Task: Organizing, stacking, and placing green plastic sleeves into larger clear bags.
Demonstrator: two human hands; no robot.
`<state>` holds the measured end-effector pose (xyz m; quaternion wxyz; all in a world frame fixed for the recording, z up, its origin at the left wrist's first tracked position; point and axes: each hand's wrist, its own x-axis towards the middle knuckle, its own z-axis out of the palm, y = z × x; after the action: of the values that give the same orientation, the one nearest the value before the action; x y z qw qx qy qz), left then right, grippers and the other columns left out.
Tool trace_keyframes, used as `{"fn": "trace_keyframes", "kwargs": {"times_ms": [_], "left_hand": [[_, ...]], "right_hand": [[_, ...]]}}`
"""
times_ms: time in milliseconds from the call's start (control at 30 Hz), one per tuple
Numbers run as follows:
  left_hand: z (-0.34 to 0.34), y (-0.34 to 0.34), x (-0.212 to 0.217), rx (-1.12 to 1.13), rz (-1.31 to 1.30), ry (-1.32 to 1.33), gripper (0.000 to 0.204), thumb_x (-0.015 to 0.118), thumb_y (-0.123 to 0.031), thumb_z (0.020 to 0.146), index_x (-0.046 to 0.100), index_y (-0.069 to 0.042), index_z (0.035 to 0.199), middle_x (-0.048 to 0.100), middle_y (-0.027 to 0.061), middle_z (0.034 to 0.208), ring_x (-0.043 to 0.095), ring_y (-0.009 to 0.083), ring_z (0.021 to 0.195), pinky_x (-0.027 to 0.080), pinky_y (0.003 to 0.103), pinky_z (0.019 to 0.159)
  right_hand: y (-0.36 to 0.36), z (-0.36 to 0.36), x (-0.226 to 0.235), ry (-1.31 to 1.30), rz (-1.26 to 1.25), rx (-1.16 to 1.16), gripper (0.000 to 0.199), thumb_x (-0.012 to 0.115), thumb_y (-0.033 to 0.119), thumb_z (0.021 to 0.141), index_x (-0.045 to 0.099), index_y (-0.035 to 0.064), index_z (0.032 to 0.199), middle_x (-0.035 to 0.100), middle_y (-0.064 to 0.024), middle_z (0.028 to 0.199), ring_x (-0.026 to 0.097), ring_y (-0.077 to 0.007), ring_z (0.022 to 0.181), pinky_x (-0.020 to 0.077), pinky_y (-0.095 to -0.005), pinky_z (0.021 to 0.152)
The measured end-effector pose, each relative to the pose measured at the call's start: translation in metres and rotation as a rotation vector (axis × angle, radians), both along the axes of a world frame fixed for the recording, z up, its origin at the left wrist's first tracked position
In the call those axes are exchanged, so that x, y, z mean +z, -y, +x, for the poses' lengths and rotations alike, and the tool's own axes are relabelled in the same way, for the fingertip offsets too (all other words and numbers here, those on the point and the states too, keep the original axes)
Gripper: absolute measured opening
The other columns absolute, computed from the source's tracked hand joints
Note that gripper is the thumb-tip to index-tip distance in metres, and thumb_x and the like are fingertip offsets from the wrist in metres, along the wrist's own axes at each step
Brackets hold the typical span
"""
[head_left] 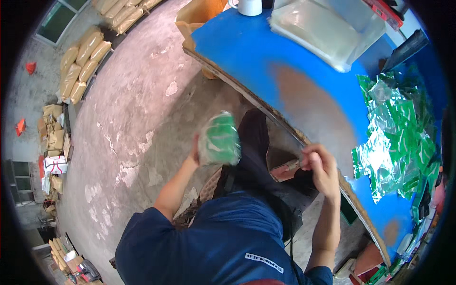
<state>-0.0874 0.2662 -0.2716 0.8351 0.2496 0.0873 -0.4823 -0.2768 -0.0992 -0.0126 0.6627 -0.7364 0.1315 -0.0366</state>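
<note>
Plump green packet (220,138) in left hand (194,151)

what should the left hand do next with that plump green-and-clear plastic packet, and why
Perhaps swing the plump green-and-clear plastic packet over the flat blue tabletop: the left hand holds it out above the worn grey floor, while the right hand is at the tabletop's near edge.

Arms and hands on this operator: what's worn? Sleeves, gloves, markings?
Short navy-blue fabric sleeves, part of a navy shirt with a small rectangular white-and-dark printed patch. Both forearms are bare. Right hand: no glove, no watch or band visible at the wrist. Left hand: mostly hidden, no glove on the part that shows.
</note>
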Motion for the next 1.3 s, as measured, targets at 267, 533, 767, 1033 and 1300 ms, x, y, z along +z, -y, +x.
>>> {"fn": "trace_keyframes", "kwargs": {"times_ms": [267, 533, 767, 1033, 1300], "left_hand": [[0.110, -0.111, -0.070, 0.663, 0.392, 0.064, 0.047, 0.048, -0.042, 0.097, 0.059, -0.006, 0.127, 0.063, 0.0106, 0.123, 0.064, 0.0285, 0.107, 0.052, 0.052, 0.091], [0.177, 0.032, -0.042, 0.420, 0.399, -0.234, 0.083, 0.061, -0.070, 0.086, 0.053, 0.000, 0.132, 0.058, 0.0161, 0.127, 0.056, 0.0323, 0.116, 0.048, 0.046, 0.098], [0.055, 0.098, 0.038, -0.062, 0.286, -0.043, 0.063, 0.062, -0.054, 0.093, 0.057, 0.001, 0.122, 0.061, 0.0159, 0.119, 0.059, 0.0293, 0.110, 0.049, 0.043, 0.096], [-0.070, 0.212, 0.122, -0.570, 0.245, 0.251, 0.052, 0.052, -0.047, 0.102, 0.058, 0.000, 0.123, 0.065, 0.0154, 0.118, 0.063, 0.0255, 0.108, 0.051, 0.037, 0.095], [-0.102, 0.234, 0.157, -0.597, 0.247, 0.461, 0.052, 0.046, -0.049, 0.104, 0.057, -0.001, 0.123, 0.065, 0.0158, 0.116, 0.064, 0.0247, 0.108, 0.052, 0.039, 0.094]], "right_hand": [[0.044, -0.008, -0.007, -0.037, -0.878, -0.081, 0.019, 0.068, 0.022, 0.092, 0.066, 0.0028, 0.092, 0.066, -0.0171, 0.080, 0.067, -0.0321, 0.072, 0.0537, -0.0406, 0.065], [0.152, -0.048, -0.012, 0.083, -1.125, -0.364, 0.077, 0.082, 0.035, 0.080, 0.049, 0.0096, 0.144, 0.045, -0.0224, 0.147, 0.042, -0.0402, 0.137, 0.0361, -0.0493, 0.113], [0.281, -0.136, -0.055, -0.463, -1.391, -0.733, 0.104, 0.068, 0.079, 0.069, 0.038, 0.0261, 0.153, 0.021, -0.0259, 0.160, 0.018, -0.0499, 0.147, 0.0153, -0.0679, 0.115], [0.209, -0.057, -0.063, -0.345, -1.276, -0.732, 0.111, 0.065, 0.085, 0.065, 0.037, 0.0246, 0.153, 0.030, -0.0257, 0.157, 0.021, -0.0519, 0.145, 0.0137, -0.0654, 0.116], [0.110, -0.058, -0.041, -0.040, -1.345, -0.205, 0.079, 0.057, 0.061, 0.091, 0.050, 0.0010, 0.141, 0.045, -0.0189, 0.150, 0.031, -0.0380, 0.146, 0.0199, -0.0580, 0.119]]}}
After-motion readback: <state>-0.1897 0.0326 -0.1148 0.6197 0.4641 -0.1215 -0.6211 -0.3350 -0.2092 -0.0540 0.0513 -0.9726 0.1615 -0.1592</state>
